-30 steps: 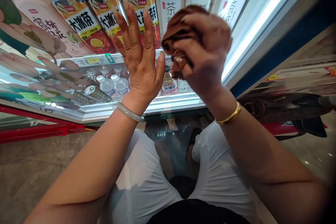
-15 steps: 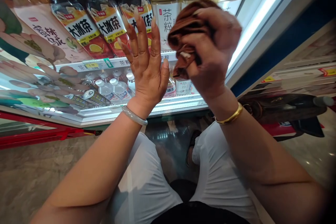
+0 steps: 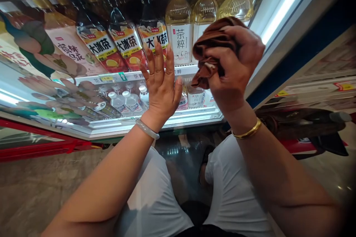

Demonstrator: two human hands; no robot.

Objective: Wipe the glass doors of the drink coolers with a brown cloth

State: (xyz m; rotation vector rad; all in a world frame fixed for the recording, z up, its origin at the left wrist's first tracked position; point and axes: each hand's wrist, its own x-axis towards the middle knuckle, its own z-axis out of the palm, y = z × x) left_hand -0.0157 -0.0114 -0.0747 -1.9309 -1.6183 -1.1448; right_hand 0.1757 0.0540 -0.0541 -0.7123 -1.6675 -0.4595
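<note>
My left hand [image 3: 162, 89] is raised with fingers spread, palm toward the glass door [image 3: 130, 126] of a lit drinks cooler; whether it touches the glass I cannot tell. In my right hand [image 3: 236, 59] a crumpled brown cloth [image 3: 213, 40] is gripped, bunched up in front of the bottles at the right. Behind the hands, dark iced-tea bottles [image 3: 122, 44] with orange and yellow labels stand beside pale tea bottles [image 3: 179, 26] with white labels and caps. The cloth covers part of the rightmost pale bottles.
Pink-labelled bottles [image 3: 73, 50] stand at the left, behind flower pictures on the glass. Smaller clear bottles [image 3: 130, 102] and cans [image 3: 105, 109] fill the lower shelf. A bright light strip [image 3: 289, 3] runs along the cooler's right edge. Further right are another shelf and a dark bottle [image 3: 306, 120].
The view has tilted up a little, showing the bottle caps. My right hand and the cloth have shifted slightly right and down in the picture. My left hand stays spread.
</note>
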